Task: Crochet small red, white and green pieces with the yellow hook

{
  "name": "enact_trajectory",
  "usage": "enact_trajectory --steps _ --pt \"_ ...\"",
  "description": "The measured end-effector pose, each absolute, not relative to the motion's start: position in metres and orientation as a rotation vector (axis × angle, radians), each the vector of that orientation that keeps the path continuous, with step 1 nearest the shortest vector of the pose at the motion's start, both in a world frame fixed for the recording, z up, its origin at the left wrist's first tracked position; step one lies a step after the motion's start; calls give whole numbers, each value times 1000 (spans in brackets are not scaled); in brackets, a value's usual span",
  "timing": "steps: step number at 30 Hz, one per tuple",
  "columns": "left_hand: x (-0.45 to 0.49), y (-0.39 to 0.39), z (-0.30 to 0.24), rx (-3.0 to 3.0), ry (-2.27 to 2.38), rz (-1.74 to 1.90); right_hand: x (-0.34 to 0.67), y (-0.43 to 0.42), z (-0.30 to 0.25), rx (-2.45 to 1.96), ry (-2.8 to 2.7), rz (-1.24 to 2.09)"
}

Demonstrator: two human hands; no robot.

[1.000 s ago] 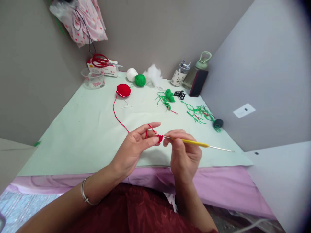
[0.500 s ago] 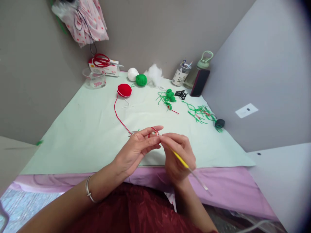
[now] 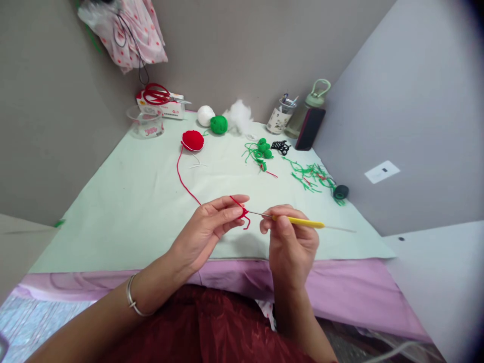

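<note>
My left hand (image 3: 206, 224) pinches a small piece of red crochet (image 3: 244, 213) between thumb and fingers, with a short tail dangling below it. Red yarn passes over the left index finger and trails back to the red yarn ball (image 3: 192, 140) on the table. My right hand (image 3: 293, 237) is closed around the yellow handle of a crochet hook (image 3: 302, 222), held nearly level. Its thin metal shaft points left and its tip meets the red piece; the exact stitch is too small to make out.
The pale green tabletop (image 3: 143, 201) carries a green yarn ball (image 3: 219, 125), white stuffing (image 3: 239, 117), green crochet pieces (image 3: 264, 148) and green yarn scraps (image 3: 312, 175). Behind stand red scissors (image 3: 157, 94) on a box, a plastic tub (image 3: 146, 123), a pen cup (image 3: 280, 118), a bottle (image 3: 315, 96) and a phone (image 3: 310, 129).
My right hand has moved right, away from my left, and the hook has swung from a steep slant to nearly level. The red piece and its tail now show more clearly.
</note>
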State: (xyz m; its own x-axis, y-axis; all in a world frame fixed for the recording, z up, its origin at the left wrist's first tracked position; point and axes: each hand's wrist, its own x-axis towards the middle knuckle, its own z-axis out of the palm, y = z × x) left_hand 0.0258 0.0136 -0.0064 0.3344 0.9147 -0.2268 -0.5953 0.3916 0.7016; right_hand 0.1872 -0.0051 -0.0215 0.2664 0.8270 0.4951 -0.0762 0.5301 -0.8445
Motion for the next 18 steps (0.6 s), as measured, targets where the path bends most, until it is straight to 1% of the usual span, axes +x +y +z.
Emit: enact_trajectory --steps 2,3,4,6,8,9,10,12,15,17,18 --pt "29 11 -7 619 685 1097 185 -4 -22 -795 -1168 724" --pt "31 10 -8 659 706 1137 183 -4 -23 -817 -1218 678" --pt "34 8 -8 698 728 1174 181 -5 -25 -853 -1292 578" --pt "37 5 -10 729 747 1213 176 -5 -31 -912 -1452 247" --pt "38 5 -11 677 712 1134 174 -6 -36 -923 -1526 -34" --pt "37 6 -11 630 679 1071 174 -5 -37 -917 -1524 -76" --pt "35 7 -11 578 650 1016 176 -5 -37 -912 -1499 -41" --pt "31 11 -9 495 619 959 179 -4 -33 -895 -1378 176" --pt "27 15 -6 492 640 1012 185 -3 -22 -815 -1180 533" --pt "29 13 -5 601 677 1091 185 -4 -18 -807 -1179 629" --pt "31 12 -5 670 696 1130 183 -5 -18 -836 -1237 598"
